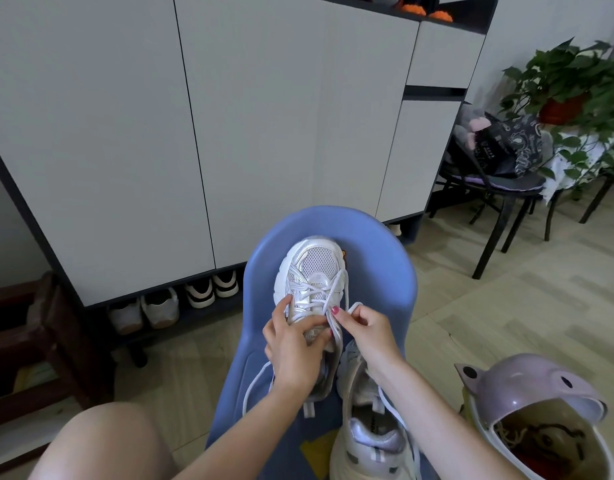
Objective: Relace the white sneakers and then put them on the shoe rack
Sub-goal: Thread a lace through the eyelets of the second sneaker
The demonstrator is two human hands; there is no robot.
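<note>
A tall grey shoe cabinet (229, 133) stood against the wall, with several pairs of shoes (175, 303) lined up in the open slot along its base. To the right, a black chair (499, 188) carried a dark patterned bag (510, 147), and a potted trailing plant (572, 84) sat on a covered stand just beyond it. A lilac lidded bin (537, 410) stood open at the lower right, close beside the person's right forearm. A dark wooden stool (39, 337) was at the left edge. Directly in front of the person was a blue plastic chair (385, 289), and both white sneakers rested on its seat. The far sneaker (312, 268) lay toe toward the cabinet, partly laced with a white shoelace (324, 292). The left hand (295, 344) gripped this sneaker at the tongue and eyelet area, fingers curled over the upper, covering the rear half of the shoe. The right hand (364, 330) pinched a strand of the shoelace between thumb and fingertips, just beside the right-side eyelets and touching the left hand's fingertips. The near sneaker (371, 431) lay under the right forearm, heel toward the person, its lace loose.
</note>
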